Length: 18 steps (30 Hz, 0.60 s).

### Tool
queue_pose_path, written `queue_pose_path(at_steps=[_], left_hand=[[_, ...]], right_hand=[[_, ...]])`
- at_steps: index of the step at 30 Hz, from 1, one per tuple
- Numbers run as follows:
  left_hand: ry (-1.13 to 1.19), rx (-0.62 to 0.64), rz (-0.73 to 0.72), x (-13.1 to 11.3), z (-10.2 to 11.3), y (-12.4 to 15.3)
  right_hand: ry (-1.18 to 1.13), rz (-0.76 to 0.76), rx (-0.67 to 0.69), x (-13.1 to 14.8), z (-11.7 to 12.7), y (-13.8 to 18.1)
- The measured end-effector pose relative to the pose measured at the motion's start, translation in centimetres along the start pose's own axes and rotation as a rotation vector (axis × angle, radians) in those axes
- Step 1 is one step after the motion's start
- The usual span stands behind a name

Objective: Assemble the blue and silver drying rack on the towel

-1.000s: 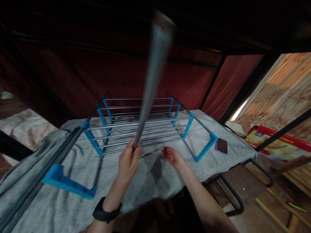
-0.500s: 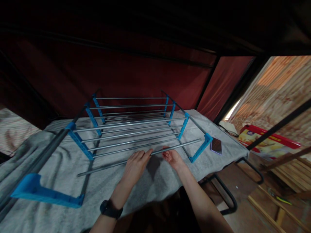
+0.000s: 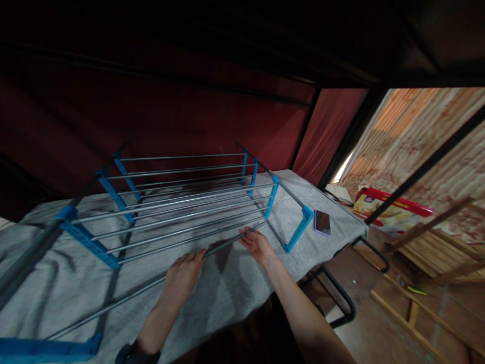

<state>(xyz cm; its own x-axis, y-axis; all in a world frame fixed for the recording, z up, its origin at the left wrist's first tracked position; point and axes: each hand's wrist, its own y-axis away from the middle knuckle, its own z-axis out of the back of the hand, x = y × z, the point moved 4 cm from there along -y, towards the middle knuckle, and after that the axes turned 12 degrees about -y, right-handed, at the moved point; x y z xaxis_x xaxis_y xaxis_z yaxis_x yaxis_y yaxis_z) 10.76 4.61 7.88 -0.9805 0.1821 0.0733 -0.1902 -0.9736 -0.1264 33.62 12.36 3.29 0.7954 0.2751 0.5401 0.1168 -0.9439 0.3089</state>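
My left hand (image 3: 184, 278), palm down with the fingers wrapped round it, holds a thin grey metal rod (image 3: 132, 293). Farther along the same rod, my right hand (image 3: 257, 246) is turned palm up and holds it loosely at the fingertips. The rod slants, its near left end by a blue plastic bracket (image 3: 49, 349) at the bottom left. Beyond my hands stands a rack of grey rods with blue brackets (image 3: 91, 242) along both sides. Another blue bracket (image 3: 299, 230) is at the rack's near right corner.
A grey cloth (image 3: 227, 303) covers the table under the rack. To the right lies a phone (image 3: 322, 223). Past the table are a red and yellow box (image 3: 392, 210), wooden frames (image 3: 439, 253) and a yellow-handled tool (image 3: 415, 289) on the floor. A dark red sheet (image 3: 182, 121) hangs behind.
The rod has swung, its left end coming down and toward me near the left bracket, its right end dropping inward. Both hands moved left in view, and the view has shifted right.
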Motion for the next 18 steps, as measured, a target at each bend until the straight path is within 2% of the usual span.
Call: queue_pose_path(at_steps=[7, 12, 18], left_hand=[[0.023, 0.068, 0.083, 2.1, -0.7, 0.9], [0.001, 0.197, 0.163, 3.6, -0.8, 1.7], [-0.016, 0.241, 0.194, 5.1, -0.3, 3.1]], right_hand=[[-0.024, 0.048, -0.145, 0.8, 1.4, -0.5], [-0.041, 0.033, -0.188, 1.5, 1.6, -0.6], [-0.034, 0.079, -0.251, 2.2, 2.5, -0.9]])
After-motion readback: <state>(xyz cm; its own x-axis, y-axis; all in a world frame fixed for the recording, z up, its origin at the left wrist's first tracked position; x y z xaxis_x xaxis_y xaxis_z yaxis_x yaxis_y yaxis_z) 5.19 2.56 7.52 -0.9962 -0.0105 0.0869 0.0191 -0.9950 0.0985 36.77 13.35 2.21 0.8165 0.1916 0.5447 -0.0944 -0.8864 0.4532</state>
